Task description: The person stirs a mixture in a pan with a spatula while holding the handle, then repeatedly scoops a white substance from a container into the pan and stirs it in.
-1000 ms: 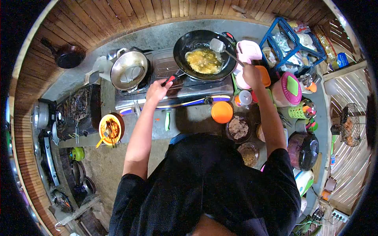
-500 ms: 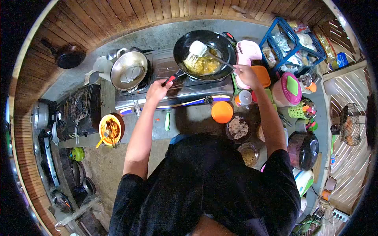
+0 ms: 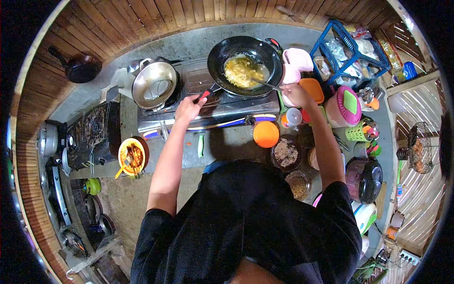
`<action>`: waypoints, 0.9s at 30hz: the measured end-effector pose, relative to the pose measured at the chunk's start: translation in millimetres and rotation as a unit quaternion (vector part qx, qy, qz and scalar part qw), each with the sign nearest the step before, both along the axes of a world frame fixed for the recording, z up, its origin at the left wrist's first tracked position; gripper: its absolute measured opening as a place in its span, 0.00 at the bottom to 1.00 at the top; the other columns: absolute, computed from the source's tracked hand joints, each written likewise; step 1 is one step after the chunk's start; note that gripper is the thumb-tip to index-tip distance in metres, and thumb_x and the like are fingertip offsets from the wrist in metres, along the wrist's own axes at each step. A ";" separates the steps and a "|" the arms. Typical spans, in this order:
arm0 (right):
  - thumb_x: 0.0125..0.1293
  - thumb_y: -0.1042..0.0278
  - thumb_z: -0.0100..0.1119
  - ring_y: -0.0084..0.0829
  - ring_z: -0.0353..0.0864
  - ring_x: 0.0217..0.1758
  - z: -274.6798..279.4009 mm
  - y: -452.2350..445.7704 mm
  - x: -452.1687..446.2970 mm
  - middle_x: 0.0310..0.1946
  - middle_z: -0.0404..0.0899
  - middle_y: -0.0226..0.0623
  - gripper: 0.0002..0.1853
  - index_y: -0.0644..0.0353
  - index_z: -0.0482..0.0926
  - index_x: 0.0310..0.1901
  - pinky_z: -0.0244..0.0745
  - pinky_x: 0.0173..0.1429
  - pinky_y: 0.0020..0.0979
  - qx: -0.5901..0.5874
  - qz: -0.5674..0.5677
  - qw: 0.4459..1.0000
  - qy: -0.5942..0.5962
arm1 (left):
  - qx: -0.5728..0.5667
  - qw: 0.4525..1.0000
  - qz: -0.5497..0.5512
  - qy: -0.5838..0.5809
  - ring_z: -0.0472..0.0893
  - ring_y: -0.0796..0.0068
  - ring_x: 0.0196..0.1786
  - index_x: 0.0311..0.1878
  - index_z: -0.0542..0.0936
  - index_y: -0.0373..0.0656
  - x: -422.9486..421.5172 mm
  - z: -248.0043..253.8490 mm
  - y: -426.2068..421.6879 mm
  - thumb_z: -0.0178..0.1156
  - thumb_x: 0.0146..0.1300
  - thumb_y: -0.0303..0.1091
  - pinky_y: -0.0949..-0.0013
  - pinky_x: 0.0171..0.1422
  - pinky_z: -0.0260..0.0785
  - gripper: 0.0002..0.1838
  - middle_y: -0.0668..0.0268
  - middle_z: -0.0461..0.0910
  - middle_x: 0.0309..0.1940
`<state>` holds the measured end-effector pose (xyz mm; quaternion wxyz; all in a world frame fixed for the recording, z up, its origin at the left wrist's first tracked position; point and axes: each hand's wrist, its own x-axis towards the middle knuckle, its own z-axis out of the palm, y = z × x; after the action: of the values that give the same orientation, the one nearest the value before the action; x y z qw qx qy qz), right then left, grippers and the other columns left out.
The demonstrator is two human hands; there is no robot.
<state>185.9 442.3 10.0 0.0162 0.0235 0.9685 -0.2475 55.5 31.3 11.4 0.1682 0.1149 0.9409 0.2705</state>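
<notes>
A black wok sits on the right burner of the stove, with a yellow, egg-like food in oil at its bottom. My left hand is closed around the wok's red-and-black handle. At the wok's right rim, my right hand grips the dark handle of a spatula. The spatula's working end reaches into the food and is hard to make out.
A metal pan stands on the left burner of the gas stove. In front lie a green-handled knife, an orange lid and a bowl of brownish food. A blue rack and several plastic containers crowd the right side.
The white mass on the wok's left side no longer shows, and the food there now looks yellow. My right hand and the spatula have shifted slightly down. My left hand stays on the handle.
</notes>
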 end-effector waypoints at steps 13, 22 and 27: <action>0.66 0.67 0.54 0.49 0.84 0.43 54.9 -22.9 0.8 0.38 0.83 0.56 0.15 0.62 0.81 0.51 0.78 0.46 0.44 0.078 -0.134 0.984 0.083 | -0.024 1.000 0.012 0.006 0.81 0.54 0.56 0.58 0.82 0.63 -2.3 -4.6 0.4 0.60 0.61 0.61 0.55 0.61 0.71 0.25 0.56 0.83 0.50; 0.65 0.68 0.54 0.51 0.84 0.40 14.9 3.6 0.1 0.35 0.83 0.55 0.13 0.62 0.81 0.48 0.78 0.45 0.46 0.152 -0.089 0.984 0.009 | -0.010 1.000 0.017 -0.010 0.79 0.53 0.60 0.59 0.81 0.50 0.6 2.9 0.3 0.61 0.59 0.64 0.57 0.65 0.69 0.33 0.50 0.81 0.54; 0.64 0.66 0.58 0.49 0.85 0.42 1.0 -2.4 0.6 0.38 0.83 0.56 0.13 0.64 0.83 0.46 0.78 0.49 0.42 -0.060 0.013 0.997 0.046 | -0.020 1.000 0.014 -0.011 0.79 0.53 0.59 0.60 0.80 0.52 2.4 7.7 2.1 0.61 0.59 0.64 0.57 0.64 0.70 0.33 0.51 0.81 0.54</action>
<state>186.5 439.9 11.0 -0.0240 -0.0017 0.9520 -0.3053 57.8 33.4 19.1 0.1774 0.0956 0.9456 0.2555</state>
